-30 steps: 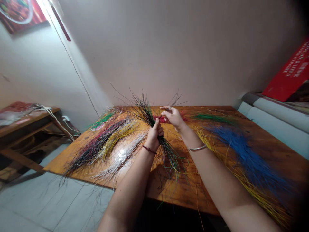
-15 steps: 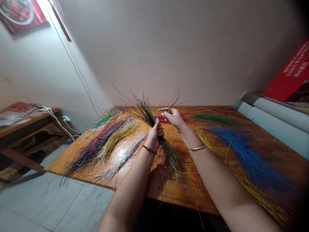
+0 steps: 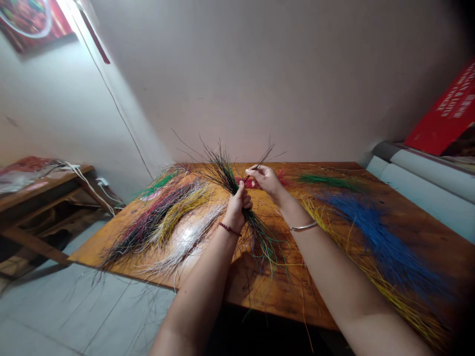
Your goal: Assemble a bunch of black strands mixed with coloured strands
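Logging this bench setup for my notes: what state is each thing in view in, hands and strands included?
Left hand: shut around the strand bundle.
Strand bundle: gathered, mostly dark, splayed at both ends.
Right hand: pinching a few dark strands.
Blue strands: lying loose, spread out.
Yellow strands: lying loose.
White strands: lying loose.
Wooden table: strewn with strands.
Red printed board: tilted.

Loose strands (image 3: 148, 232) lie in separate heaps across the wooden surface (image 3: 289, 291), left and right of a held bunch (image 3: 222, 170). A wall (image 3: 260, 84) stands behind the surface, a low side table (image 3: 37, 190) to its left, and long rolls (image 3: 419, 170) to its right.
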Demonstrator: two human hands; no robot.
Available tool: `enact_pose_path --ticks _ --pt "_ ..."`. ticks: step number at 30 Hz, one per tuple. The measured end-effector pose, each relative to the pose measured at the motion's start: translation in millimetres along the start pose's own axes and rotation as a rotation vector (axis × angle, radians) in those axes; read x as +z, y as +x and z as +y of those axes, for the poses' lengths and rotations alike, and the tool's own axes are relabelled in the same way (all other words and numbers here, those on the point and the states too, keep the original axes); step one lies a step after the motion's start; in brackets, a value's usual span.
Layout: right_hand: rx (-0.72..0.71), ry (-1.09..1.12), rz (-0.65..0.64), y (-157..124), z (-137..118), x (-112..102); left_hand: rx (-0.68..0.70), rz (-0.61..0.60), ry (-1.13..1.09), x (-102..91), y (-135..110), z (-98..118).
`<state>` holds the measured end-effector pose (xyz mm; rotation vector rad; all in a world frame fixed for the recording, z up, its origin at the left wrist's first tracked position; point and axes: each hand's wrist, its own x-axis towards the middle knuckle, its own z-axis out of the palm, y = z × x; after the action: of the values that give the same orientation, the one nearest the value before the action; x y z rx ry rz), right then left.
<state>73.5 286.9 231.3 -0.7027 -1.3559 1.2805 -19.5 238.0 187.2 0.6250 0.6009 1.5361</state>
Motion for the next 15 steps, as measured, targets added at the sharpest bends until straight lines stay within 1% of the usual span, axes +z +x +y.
enact_pose_path --ticks 6,11,15 --pt "-0.021 0.007 0.000 3.1 6.9 0.6 0.011 0.002 -0.017 1.6 -0.5 0.6" --pt "-0.082 -0.029 0.030 4.3 9.3 1.0 0.011 0.022 -0.015 2.1 -1.1 1.3" --pt "-0.054 -0.025 0.017 5.4 11.3 0.0 0.031 0.005 -0.002 1.5 -1.1 0.6"
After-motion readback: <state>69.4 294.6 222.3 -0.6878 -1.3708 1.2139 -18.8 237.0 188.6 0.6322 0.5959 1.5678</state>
